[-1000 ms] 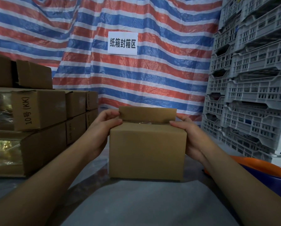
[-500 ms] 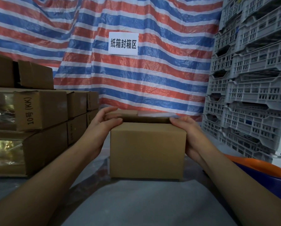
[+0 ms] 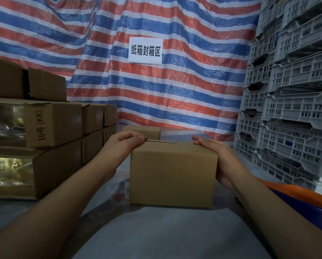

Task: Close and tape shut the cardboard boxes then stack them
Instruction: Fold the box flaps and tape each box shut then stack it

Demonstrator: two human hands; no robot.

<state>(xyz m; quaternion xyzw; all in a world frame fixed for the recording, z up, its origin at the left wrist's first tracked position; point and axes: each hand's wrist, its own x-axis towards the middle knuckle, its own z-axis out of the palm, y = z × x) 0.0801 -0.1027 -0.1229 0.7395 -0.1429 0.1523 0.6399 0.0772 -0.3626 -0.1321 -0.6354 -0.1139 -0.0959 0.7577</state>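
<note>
A small brown cardboard box (image 3: 172, 174) stands on the grey table (image 3: 156, 230) in front of me. Its top flaps lie folded flat, with a thin seam showing between them. My left hand (image 3: 125, 144) holds the box's upper left edge, fingers curled over onto the top. My right hand (image 3: 215, 154) lies along the upper right edge and side, fingers resting on the top flap. No tape shows on the seam. A second small box (image 3: 142, 132) sits just behind the first.
Stacked cardboard boxes (image 3: 44, 128), some with shiny tape, fill the left side. Grey plastic crates (image 3: 291, 109) tower on the right. An orange and blue tub (image 3: 305, 200) sits at the lower right. A striped tarp with a white sign (image 3: 146, 50) hangs behind.
The far flap, upright a second ago, has been folded down flat, and both hands now lie on the shut top of the box. The box behind has come into sight.
</note>
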